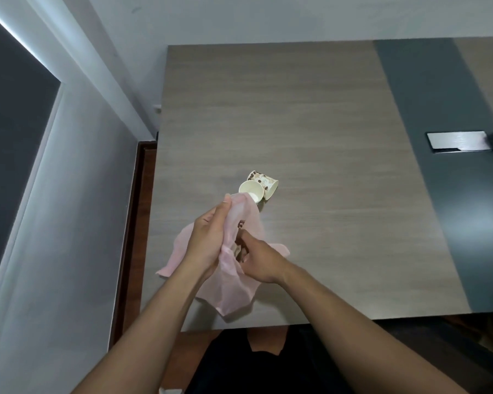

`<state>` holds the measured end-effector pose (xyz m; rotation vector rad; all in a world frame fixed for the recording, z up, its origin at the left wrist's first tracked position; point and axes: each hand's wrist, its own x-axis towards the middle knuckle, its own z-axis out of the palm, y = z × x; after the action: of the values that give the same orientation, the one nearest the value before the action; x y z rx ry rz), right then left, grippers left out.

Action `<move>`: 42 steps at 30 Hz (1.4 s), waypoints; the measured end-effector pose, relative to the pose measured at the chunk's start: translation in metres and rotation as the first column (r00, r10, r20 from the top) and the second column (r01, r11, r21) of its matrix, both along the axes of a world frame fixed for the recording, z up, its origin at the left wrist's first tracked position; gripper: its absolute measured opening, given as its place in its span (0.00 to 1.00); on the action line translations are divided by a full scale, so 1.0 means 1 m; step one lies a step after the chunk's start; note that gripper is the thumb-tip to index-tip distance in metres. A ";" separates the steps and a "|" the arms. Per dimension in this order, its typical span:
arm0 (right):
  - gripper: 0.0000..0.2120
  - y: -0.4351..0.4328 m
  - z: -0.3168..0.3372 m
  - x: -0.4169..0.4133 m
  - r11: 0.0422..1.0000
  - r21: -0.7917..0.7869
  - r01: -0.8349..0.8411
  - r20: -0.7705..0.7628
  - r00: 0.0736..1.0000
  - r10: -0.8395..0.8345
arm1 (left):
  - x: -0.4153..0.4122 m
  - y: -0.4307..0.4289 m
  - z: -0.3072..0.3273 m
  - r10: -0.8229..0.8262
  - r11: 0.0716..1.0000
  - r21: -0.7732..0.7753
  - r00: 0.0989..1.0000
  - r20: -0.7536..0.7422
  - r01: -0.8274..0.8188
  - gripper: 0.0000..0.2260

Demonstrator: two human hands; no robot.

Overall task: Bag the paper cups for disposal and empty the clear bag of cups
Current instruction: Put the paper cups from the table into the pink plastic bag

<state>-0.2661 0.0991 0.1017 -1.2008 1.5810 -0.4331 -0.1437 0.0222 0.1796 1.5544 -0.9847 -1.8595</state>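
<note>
Head view, looking down on a grey-brown wood-grain rectangular tabletop (310, 115) that fills most of the frame. A wide dark slate-grey band (444, 209) runs along the table's right part, and a rectangular brushed-metal cover plate (457, 141) is set into it near the right edge. Pale grey walls (69, 209) stand to the left and beyond the table, and a strip of reddish-brown wooden floor (131, 223) shows between the left wall and the table edge.

A thin, translucent pale-pink plastic bag (234, 285) lies crumpled on the near part of the table, partly lifted between both hands. Its far end reaches the paper cups, and its loose near end spreads flat close to the table's front edge.

The left hand (211, 237) is closed around the bag's upper part, fingers extended along the film toward the cups. The right hand (258, 260) is curled, pinching the bag's film from the right side; a brown printed shape, seemingly a cup, shows through the film just beyond its fingers.

Two small paper cups (258, 187), cream with brown coffee-bean print, lie on their sides, touching, on the table just beyond the bag's far end. The nearer cup's open mouth faces the camera, and its lower rim is overlapped by the bag's film.
</note>
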 end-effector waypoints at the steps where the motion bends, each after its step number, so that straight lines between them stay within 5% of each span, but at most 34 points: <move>1: 0.24 -0.002 -0.001 0.005 1.000 0.009 -0.028 -0.044 0.999 0.028 | 0.000 0.002 0.002 0.000 1.000 0.015 1.000 -0.021 0.001 0.19; 4: 0.13 -0.008 -0.006 0.017 0.996 0.028 -0.088 -0.143 0.986 0.091 | -0.002 0.003 0.005 -0.001 1.000 0.028 0.999 -0.047 0.002 0.18; 11: 0.19 -0.020 -0.006 0.011 0.999 0.020 -0.037 -0.114 0.993 0.039 | 0.003 0.000 -0.002 0.000 0.999 0.037 0.999 -0.044 0.001 0.19; 19: 0.10 -0.045 0.003 -0.060 0.998 0.050 -0.046 -0.282 0.958 0.059 | 0.014 -0.016 -0.021 0.083 0.995 0.066 0.996 -0.043 -0.080 0.18; 28: 0.07 -0.102 0.008 -0.106 0.980 -0.118 0.160 -0.374 0.907 -0.193 | 0.026 -0.030 -0.028 0.133 0.988 0.073 0.991 0.009 -0.133 0.18; 37: 0.43 -0.148 -0.032 -0.087 0.985 0.080 -0.153 -0.477 0.862 0.172 | 0.035 -0.031 -0.030 0.090 0.994 0.053 0.995 0.049 -0.093 0.18; 42: 0.39 -0.152 -0.049 -0.081 0.971 0.123 -0.204 -0.543 0.805 0.238 | 0.037 -0.029 -0.026 0.089 0.994 0.053 0.994 0.056 -0.092 0.18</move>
<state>-0.3466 -0.0529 0.0525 -1.5355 1.8891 0.1409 -0.1062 -0.0065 0.1535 1.6617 -0.8780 -1.8053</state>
